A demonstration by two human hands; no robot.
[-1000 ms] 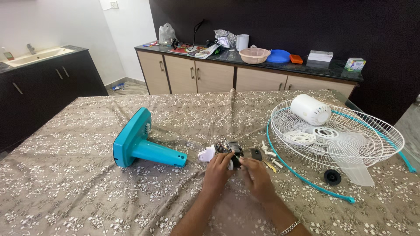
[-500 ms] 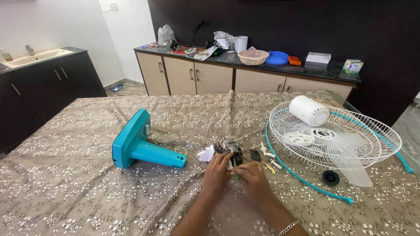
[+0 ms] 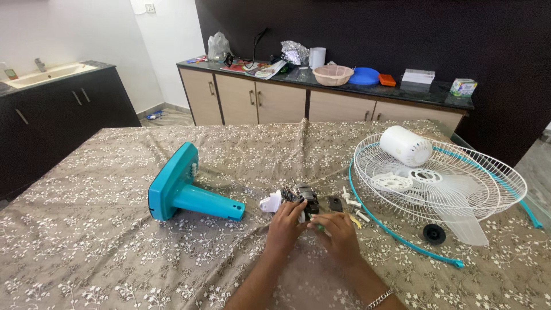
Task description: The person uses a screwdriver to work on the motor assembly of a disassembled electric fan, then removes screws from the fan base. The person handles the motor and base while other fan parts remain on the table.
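Both hands have stayed almost where they were half a second ago, fingers shifting only slightly on the small dark fan motor (image 3: pixel 302 195). A person's left hand (image 3: pixel 285 225) is curling its fingers against the motor's near side, gripping it. Their right hand (image 3: pixel 337 229) is lying beside it, fingertips pinching something small and green. Left of the hands a teal fan base (image 3: pixel 182 192) is lying tipped over; to their right a white wire grille (image 3: pixel 442 178) is resting on the patterned tablecloth (image 3: pixel 86 252).
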